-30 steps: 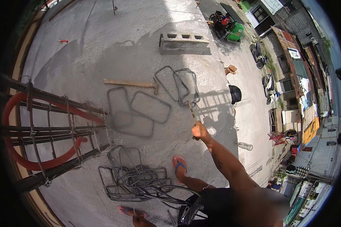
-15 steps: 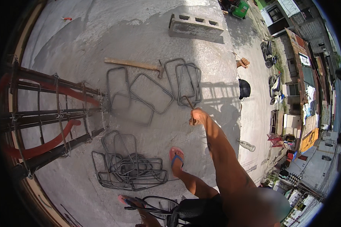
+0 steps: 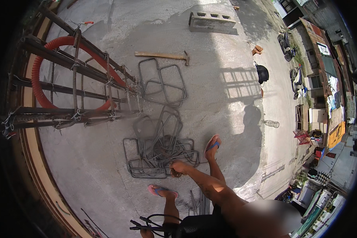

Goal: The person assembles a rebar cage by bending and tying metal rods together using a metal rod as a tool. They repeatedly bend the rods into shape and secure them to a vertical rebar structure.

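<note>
My right hand (image 3: 177,169) reaches down to a heap of bent steel rebar stirrups (image 3: 146,174), at its near right edge. Its fingers are closed around something small and brownish that I cannot make out. The heap is a tangle of grey rectangular loops, some leaning upright and blurred. At the bottom edge, part of my left hand (image 3: 147,233) shows beside black cables (image 3: 137,227); its fingers are mostly cut off. Farther up, several more stirrups (image 3: 162,81) lie overlapping on the concrete. Beyond them is a hammer (image 3: 160,54) with a wooden handle.
A tied rebar cage (image 3: 77,75) with red corrugated hose (image 3: 36,83) stands at left. A hollow block (image 3: 212,24) lies at the far side. Along the slab's right side are a co-worker's hand (image 3: 257,50), a black cap (image 3: 261,74) and a clear bottle (image 3: 271,123).
My right hand has moved left and nearer, from the loose stirrups to the heap. Some loose stirrups are now by the heap. My view has shifted, and the rebar cage fills more of it.
</note>
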